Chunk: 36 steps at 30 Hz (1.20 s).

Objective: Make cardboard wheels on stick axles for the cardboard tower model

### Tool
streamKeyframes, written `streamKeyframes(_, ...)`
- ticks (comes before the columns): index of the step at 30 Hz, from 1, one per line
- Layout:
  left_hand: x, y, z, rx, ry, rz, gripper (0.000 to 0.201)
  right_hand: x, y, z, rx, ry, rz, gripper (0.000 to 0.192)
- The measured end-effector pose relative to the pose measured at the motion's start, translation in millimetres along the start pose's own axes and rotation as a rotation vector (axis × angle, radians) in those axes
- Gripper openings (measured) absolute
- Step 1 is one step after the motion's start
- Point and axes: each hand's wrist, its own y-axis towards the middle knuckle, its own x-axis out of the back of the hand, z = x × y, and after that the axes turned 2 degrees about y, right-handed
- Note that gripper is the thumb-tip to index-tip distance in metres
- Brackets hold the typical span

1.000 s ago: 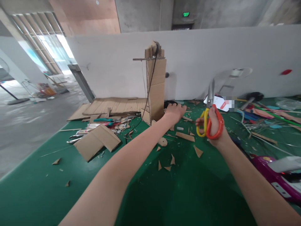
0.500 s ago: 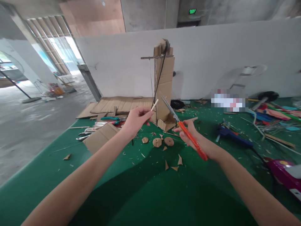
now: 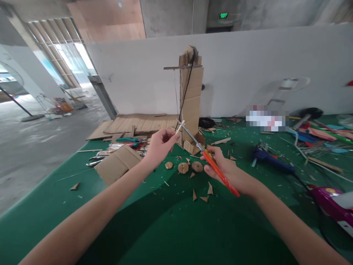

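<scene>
My left hand (image 3: 158, 146) pinches a thin pale stick (image 3: 179, 127) and holds it up over the green table (image 3: 176, 228). My right hand (image 3: 222, 167) grips scissors with orange handles (image 3: 217, 171). The scissor blades (image 3: 190, 135) point up and left, and their tip meets the upper end of the stick. Three small round cardboard discs (image 3: 183, 168) lie on the table just below both hands, with small cardboard triangles (image 3: 205, 191) nearer to me.
A tall cardboard tower (image 3: 191, 99) with a black cable stands behind the hands. Flat cardboard sheets (image 3: 138, 124), a folded piece (image 3: 117, 163) and hand tools lie to the left. A blue glue gun (image 3: 268, 159), sticks and a purple object (image 3: 332, 202) are on the right.
My left hand lifted off the table holding the stick. My right hand swung the scissors down from upright and brought the blades to the stick's end.
</scene>
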Motion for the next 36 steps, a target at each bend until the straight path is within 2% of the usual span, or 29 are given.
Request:
streamKeyframes(5, -1.6, -3.4, -3.5, -0.054, -0.01, -0.045, 0.023, 1.0, -2.1, 8.0, -0.002, 0.072, 0.073, 0.058)
streamKeyframes(11, -7.7, -8.7, -1.0, -0.115, 0.118, 0.064, 0.02, 1.4, -5.7, 16.4, -0.029, 0.124, 0.123, 0.059)
streamKeyframes(13, -9.3, -10.0, 2.6, -0.145, 0.17, 0.069, 0.02, -0.1, -3.9, 15.2, -0.027, 0.1, 0.088, 0.058)
streamKeyframes(15, -9.8, -10.9, 5.5, -0.17, 0.216, 0.057, 0.019, -1.7, -1.1, 14.1, -0.034, 0.032, -0.034, 0.056)
streamKeyframes(18, -9.6, -13.0, 4.4, -0.218, 0.288, 0.036, 0.017, -5.0, 1.8, 16.6, -0.118, -0.16, -0.199, 0.047)
streamKeyframes(22, -9.9, -19.0, -6.8, -0.369, 0.416, 0.011, 0.015, -12.0, 0.4, 23.4, -0.189, -0.31, -0.167, 0.046)
streamKeyframes(26, -11.7, -24.2, -12.0, -0.477, 0.541, 0.011, 0.017, -16.0, -1.6, 23.8, -0.122, -0.239, -0.149, 0.048)
streamKeyframes(31, -13.9, -25.4, -8.2, -0.486, 0.579, -0.001, 0.015, -15.2, -2.3, 24.1, -0.075, -0.177, -0.162, 0.044)
streamKeyframes(36, -13.9, -26.1, -6.9, -0.477, 0.567, -0.003, 0.016, -15.0, 0.6, 23.9, -0.093, -0.381, -0.202, 0.041)
